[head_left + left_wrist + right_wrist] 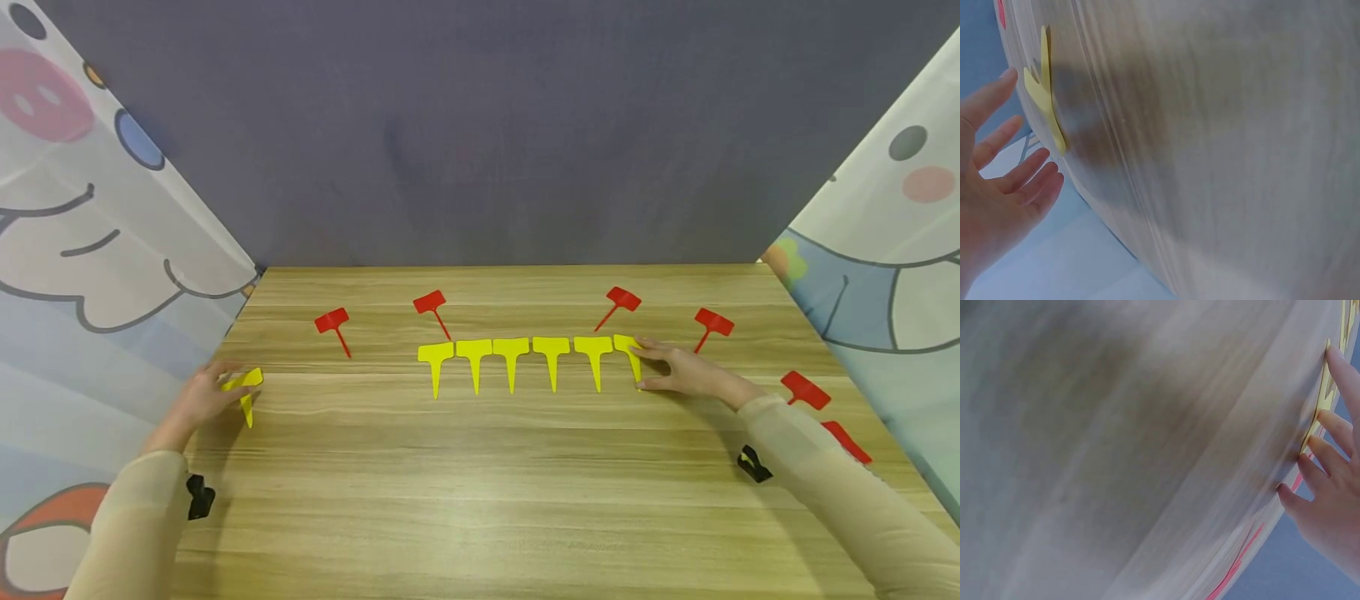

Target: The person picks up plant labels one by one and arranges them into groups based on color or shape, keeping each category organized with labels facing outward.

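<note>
Several yellow T-shaped plant labels (512, 347) lie side by side in a row on the wooden table, stems toward me. At the row's right end, my right hand (686, 372) touches the last yellow label (625, 342) with spread thumb and fingers, covering part of it. The right wrist view shows those fingertips along the label's edge (1321, 394). Far to the left, my left hand (204, 396) is beside a separate yellow label (255, 377). In the left wrist view, its fingers are loosely spread and apart from that label (1041, 97).
Red T-shaped labels lie around the row: two at back left (332, 320) (430, 302), others at back right (624, 298) (714, 322) and near my right forearm (806, 390). A grey wall (480, 150) stands behind the table, with cartoon-printed curtains (45, 250) at the sides.
</note>
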Demonstrator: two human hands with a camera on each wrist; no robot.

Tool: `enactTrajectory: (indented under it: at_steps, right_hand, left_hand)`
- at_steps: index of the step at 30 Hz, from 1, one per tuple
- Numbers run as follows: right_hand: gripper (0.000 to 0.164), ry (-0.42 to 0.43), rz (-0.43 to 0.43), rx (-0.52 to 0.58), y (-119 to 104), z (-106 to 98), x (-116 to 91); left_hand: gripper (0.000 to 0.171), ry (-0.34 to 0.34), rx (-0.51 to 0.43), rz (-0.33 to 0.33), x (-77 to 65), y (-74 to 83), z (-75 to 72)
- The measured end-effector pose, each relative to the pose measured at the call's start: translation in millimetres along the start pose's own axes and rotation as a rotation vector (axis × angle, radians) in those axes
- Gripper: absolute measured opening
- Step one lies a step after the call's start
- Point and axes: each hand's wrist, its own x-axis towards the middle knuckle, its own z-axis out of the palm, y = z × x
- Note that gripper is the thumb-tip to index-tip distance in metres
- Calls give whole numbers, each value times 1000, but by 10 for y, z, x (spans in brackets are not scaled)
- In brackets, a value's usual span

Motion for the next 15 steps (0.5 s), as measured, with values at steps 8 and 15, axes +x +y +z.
enactTrajectory:
  at_steps: [8, 15]
  right_hand:
    - [72, 3, 4, -11, 8, -4, 0]
    - [72, 5, 3, -7, 11, 2, 4]
  left_hand:
    - [56, 16, 35, 22, 26, -40, 53]
    - [57, 11, 39, 11, 30, -37, 69]
